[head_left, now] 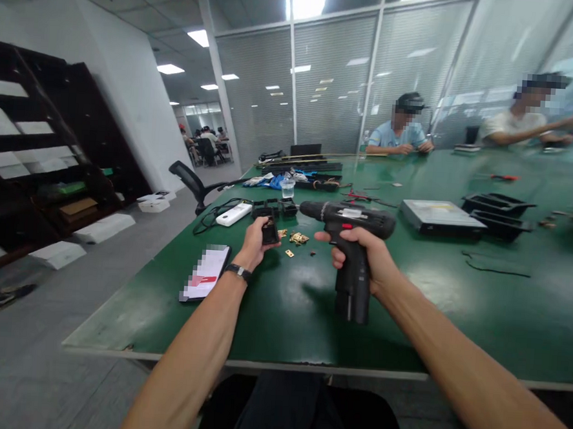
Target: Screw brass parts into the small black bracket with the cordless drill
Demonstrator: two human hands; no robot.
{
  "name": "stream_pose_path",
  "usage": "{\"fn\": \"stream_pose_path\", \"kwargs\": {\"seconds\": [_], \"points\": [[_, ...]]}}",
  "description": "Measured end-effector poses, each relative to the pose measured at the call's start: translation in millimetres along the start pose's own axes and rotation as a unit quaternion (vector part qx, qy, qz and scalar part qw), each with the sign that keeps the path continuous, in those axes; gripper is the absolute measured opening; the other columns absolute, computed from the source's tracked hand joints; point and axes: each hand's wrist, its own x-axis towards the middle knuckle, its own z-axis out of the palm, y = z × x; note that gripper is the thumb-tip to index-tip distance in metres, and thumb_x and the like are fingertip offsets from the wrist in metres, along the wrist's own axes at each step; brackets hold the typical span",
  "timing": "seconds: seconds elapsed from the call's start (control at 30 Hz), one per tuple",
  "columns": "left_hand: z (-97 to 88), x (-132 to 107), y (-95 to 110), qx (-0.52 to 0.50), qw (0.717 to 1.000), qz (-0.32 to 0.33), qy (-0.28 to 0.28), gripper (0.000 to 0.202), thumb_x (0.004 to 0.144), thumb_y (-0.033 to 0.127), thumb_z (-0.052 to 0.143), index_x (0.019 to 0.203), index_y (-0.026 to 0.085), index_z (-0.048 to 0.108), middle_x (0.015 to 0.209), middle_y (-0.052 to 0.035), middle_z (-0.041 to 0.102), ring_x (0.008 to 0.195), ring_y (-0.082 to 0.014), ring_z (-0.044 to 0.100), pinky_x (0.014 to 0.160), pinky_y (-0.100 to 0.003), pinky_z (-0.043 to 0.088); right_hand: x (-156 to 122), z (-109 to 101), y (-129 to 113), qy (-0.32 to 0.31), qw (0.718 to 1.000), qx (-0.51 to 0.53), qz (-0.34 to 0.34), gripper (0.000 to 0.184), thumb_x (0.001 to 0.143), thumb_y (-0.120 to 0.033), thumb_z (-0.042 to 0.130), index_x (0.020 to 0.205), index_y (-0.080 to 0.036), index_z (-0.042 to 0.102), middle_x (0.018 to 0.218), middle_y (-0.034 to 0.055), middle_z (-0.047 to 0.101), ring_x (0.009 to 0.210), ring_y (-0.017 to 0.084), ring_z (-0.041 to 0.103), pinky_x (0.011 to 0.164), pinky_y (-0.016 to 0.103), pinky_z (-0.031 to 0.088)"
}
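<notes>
A black cordless drill (354,264) is gripped by its handle in my right hand (369,249), its chuck pointing left above the table. My left hand (256,242) holds a small black plastic part (269,231), whose exact kind I cannot make out. Between the hands lies a loose heap of small brass-coloured metal pieces (298,238), with a single brass plate (290,253) nearer me. More black parts (288,208) sit just beyond my left hand. A phone (207,273) with a lit screen rests left of my left wrist.
On the green table (279,330), a white power bank-like block (234,214) with a cable stands left. Behind are a clear cup (287,188) and assorted tools. A flat metal-topped box (440,219) and black trays (497,214) lie right. Two people sit across the table.
</notes>
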Motion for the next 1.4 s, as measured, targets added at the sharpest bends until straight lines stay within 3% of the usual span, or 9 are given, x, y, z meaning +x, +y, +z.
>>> {"fn": "stream_pose_path", "kwargs": {"seconds": [0.2, 0.3, 0.4, 0.6, 0.77, 0.87, 1.03, 1.27, 1.4], "points": [[0.0, 19, 3, 0.157, 0.983, 0.046, 0.083, 0.016, 0.087, 0.029, 0.067, 0.083, 0.015, 0.065, 0.077, -0.0062, 0.068, 0.06, -0.0163, 0.065, 0.046, -0.024, 0.051, 6, -8, 7, 0.028, 0.998, 0.058, -0.017, 0.034, 0.077, -0.033, 0.06, 0.104, -0.015, 0.069, 0.066, 0.0036, 0.071, 0.047, 0.014, 0.052, 0.046, 0.025, 0.044], [13.2, 29, 8, 0.213, 0.973, 0.076, 0.052, 0.015, 0.083, 0.029, 0.074, 0.085, 0.015, 0.068, 0.076, -0.0053, 0.07, 0.061, -0.0158, 0.065, 0.05, -0.023, 0.05, 7, -9, 4, 0.021, 0.996, 0.082, -0.028, 0.035, 0.078, -0.033, 0.059, 0.106, -0.015, 0.069, 0.067, 0.0035, 0.071, 0.048, 0.014, 0.051, 0.048, 0.025, 0.045], [42.2, 31, 11, 0.207, 0.976, 0.056, -0.039, 0.02, 0.076, 0.027, 0.082, 0.09, 0.016, 0.071, 0.08, -0.0065, 0.073, 0.066, -0.0185, 0.069, 0.059, -0.027, 0.054, 7, -7, -3, 0.01, 0.992, 0.105, -0.062, 0.032, 0.078, -0.033, 0.059, 0.102, -0.015, 0.07, 0.063, 0.0025, 0.068, 0.049, 0.014, 0.048, 0.05, 0.025, 0.045], [121.1, 30, -15, 0.251, 0.959, 0.038, -0.126, 0.024, 0.068, 0.023, 0.086, 0.063, 0.016, 0.064, 0.058, -0.0057, 0.064, 0.061, -0.0223, 0.066, 0.057, -0.029, 0.052, 2, -7, -20, 0.051, 0.976, 0.144, -0.156, 0.024, 0.079, -0.027, 0.058, 0.095, -0.015, 0.071, 0.089, 0.0067, 0.072, 0.05, 0.008, 0.04, 0.047, 0.02, 0.043], [173.5, 37, -52, 0.383, 0.91, 0.085, -0.131, 0.022, 0.071, 0.036, 0.079, 0.072, 0.017, 0.067, 0.082, -0.0143, 0.074, 0.083, -0.03, 0.071, 0.068, -0.033, 0.054, 1, -15, -29, 0.079, 0.965, 0.174, -0.178, 0.021, 0.081, -0.021, 0.057, 0.098, -0.017, 0.067, 0.098, 0.0063, 0.07, 0.049, 0.007, 0.036, 0.045, 0.018, 0.045], [192.3, 38, -68, 0.462, 0.872, 0.077, -0.14, 0.028, 0.07, 0.042, 0.076, 0.08, 0.017, 0.07, 0.102, -0.0205, 0.075, 0.095, -0.0336, 0.071, 0.074, -0.033, 0.053, 3, -18, -30, 0.09, 0.963, 0.192, -0.167, 0.024, 0.082, -0.021, 0.056, 0.102, -0.016, 0.067, 0.081, 0.0037, 0.064, 0.048, 0.008, 0.034, 0.045, 0.018, 0.046], [209.5, 41, -79, 0.474, 0.86, 0.074, -0.176, 0.03, 0.079, 0.04, 0.069, 0.094, 0.014, 0.074, 0.108, -0.0228, 0.074, 0.102, -0.0336, 0.071, 0.077, -0.033, 0.052, 4, -18, -31, 0.123, 0.964, 0.16, -0.174, 0.02, 0.081, -0.023, 0.058, 0.099, -0.02, 0.065, 0.064, -0.002, 0.052, 0.047, 0.01, 0.034, 0.044, 0.019, 0.046], [226.5, 55, -87, 0.468, 0.864, 0.045, -0.178, 0.039, 0.084, 0.047, 0.067, 0.105, 0.014, 0.075, 0.111, -0.0242, 0.073, 0.107, -0.0324, 0.07, 0.082, -0.035, 0.052, 5, -22, -28, 0.124, 0.967, 0.117, -0.187, 0.024, 0.081, -0.024, 0.061, 0.104, -0.023, 0.065, 0.082, 0.0028, 0.064, 0.047, 0.008, 0.037, 0.042, 0.02, 0.048], [218.8, 61, -80, 0.474, 0.866, 0.068, -0.142, 0.04, 0.089, 0.047, 0.06, 0.105, 0.013, 0.073, 0.119, -0.0277, 0.069, 0.112, -0.0331, 0.067, 0.086, -0.036, 0.051, 7, -25, -26, 0.124, 0.963, 0.17, -0.17, 0.023, 0.081, -0.019, 0.06, 0.104, -0.021, 0.066, 0.093, 0.0051, 0.067, 0.048, 0.006, 0.038, 0.044, 0.017, 0.048]]}}
